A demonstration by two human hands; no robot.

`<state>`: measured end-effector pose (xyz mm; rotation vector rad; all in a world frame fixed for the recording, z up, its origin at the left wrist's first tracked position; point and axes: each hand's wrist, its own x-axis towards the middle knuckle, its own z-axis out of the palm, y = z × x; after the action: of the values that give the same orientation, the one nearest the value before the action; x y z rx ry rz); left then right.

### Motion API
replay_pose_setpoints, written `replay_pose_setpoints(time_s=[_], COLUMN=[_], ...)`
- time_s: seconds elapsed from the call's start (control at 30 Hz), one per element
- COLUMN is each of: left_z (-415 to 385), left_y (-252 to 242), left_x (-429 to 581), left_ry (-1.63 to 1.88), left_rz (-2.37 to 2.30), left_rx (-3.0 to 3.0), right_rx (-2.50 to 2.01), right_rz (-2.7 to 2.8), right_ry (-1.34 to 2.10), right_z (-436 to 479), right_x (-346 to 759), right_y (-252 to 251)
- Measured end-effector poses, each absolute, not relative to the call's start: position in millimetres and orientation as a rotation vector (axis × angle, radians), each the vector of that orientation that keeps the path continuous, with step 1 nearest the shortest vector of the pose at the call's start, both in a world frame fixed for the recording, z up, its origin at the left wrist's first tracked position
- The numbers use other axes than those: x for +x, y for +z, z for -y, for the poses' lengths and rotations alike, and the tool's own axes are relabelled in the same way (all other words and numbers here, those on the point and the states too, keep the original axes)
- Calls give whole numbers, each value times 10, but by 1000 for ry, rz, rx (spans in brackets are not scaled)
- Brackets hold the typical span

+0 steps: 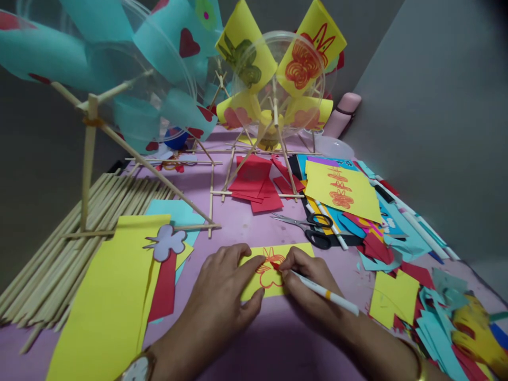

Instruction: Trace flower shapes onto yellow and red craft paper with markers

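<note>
A small yellow paper (294, 253) lies flat on the table with a red butterfly outline drawn on it, partly filled with red strokes. My left hand (228, 280) rests on the paper's left side, thumb and fingers spread and pressing it down. In my right hand (311, 280) is a white marker (329, 297), pinched near its red tip, which touches the drawing. Beyond the paper lie scissors (313, 226) with black handles. Left of my left hand, a butterfly cut-out (166, 243) sits on yellow sheets (107, 286).
Stick-framed paper wheels, one blue (166, 47) and one yellow (305, 58), stand at the back. Bamboo sticks (75, 238) lie at left. Red paper pieces (254, 177) are in the middle. Paper scraps (397, 296), several markers and a pink bottle (342, 114) are at right.
</note>
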<state>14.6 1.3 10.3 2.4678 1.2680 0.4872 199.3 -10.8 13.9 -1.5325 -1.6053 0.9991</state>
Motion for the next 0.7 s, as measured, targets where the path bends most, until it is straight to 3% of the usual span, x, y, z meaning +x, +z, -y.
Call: replay_pose_setpoints(time_s=[0.7], left_z=[-38], left_y=[102], left_x=[165], left_ry=[495], left_rz=[-1279], left_rx=[2453], right_rx=[-1610], right_rz=[1620], right_ry=[1002], right_z=[118], right_x=[1981], right_y=[155])
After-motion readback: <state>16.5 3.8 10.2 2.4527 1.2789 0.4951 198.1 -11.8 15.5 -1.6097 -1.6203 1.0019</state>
